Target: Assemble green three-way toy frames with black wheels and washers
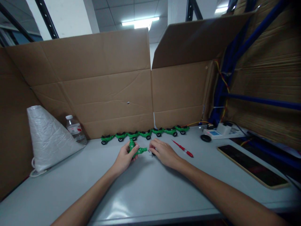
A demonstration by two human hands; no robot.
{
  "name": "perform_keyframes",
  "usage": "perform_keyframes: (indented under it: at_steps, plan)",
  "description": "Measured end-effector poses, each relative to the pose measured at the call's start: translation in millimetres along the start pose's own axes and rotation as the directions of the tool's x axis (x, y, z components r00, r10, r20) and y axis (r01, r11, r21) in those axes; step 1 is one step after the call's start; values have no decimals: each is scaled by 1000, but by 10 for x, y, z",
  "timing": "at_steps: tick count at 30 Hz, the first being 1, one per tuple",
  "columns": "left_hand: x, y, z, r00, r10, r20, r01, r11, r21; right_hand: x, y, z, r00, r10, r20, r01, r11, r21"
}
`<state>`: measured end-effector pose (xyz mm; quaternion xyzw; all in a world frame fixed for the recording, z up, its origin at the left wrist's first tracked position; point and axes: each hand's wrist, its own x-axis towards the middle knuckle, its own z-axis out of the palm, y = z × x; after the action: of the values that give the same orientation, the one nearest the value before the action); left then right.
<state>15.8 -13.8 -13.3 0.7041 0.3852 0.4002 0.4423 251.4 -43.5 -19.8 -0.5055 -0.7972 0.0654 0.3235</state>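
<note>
Cardboard (105, 94) is standing behind a grey table (141, 194). L hand (125, 156) is gripping a green toy part (141, 150) just above the tabletop, approx. center. R hand (163, 152) is hovering near its tip, fingers bunched; a dark bit (153, 154) is showing there, can't tell if pinched. Green toys (145, 135) are sitting in a row behind, w/ a red screwdriver (182, 148) lying R of the hands.
</note>
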Motion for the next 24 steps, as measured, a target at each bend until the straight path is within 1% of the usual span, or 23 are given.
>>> perform_keyframes:
  at_steps: [8,13,24]
  plan:
    - [-1,7,4,1000,-27,11,27,1000,-9,12,55,68,1000,10,-20,-9,999,43]
    - [-6,13,7,1000,-25,13,25,1000,-5,20,64,89,999,14,-42,-11,997,74]
    - [-33,35,39,998,1,59,-3,999,35,48,79,90,986,11,-168,14,989,149]
